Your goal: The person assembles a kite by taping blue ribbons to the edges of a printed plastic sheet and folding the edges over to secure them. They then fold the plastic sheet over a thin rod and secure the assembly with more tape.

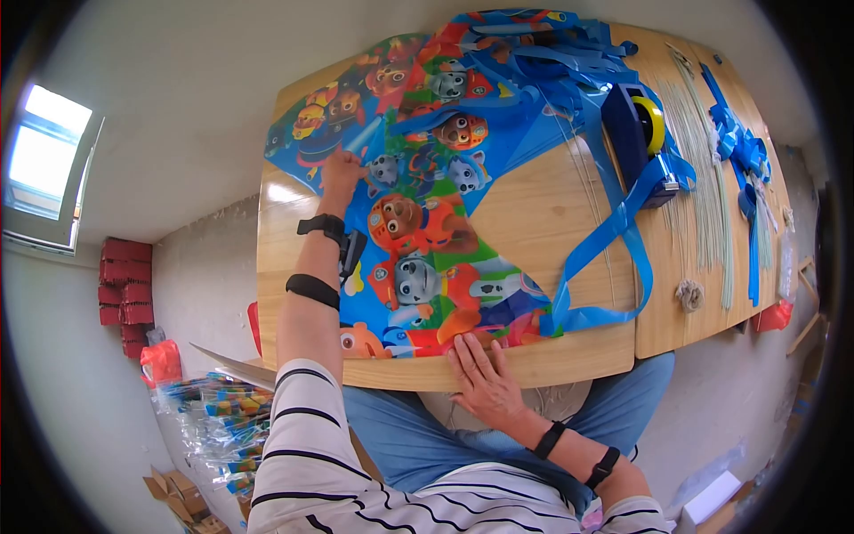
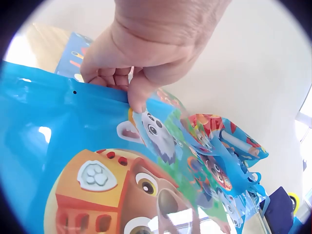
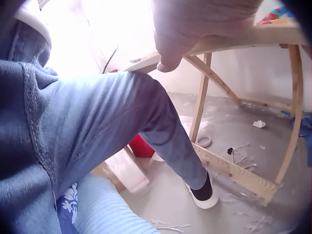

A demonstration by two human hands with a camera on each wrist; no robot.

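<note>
A glossy blue cartoon-printed plastic sheet (image 1: 418, 227) spreads over the pale wooden desk (image 1: 543, 209). The left hand's (image 1: 341, 178) fingers pinch its edge; the right hand's (image 1: 487, 383) lie straight, slightly apart, at the desk's near edge. Left of the desk are stacked dark-red boxes (image 1: 124, 271) and a bright window (image 1: 52, 147).

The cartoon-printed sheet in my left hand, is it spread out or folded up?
Mostly spread out: the cartoon-printed sheet lies across the table, its figures showing, while your left hand pinches its edge.

Stacked red bxs (image 1: 124, 283) nr bag (image 1: 160, 365).
</note>
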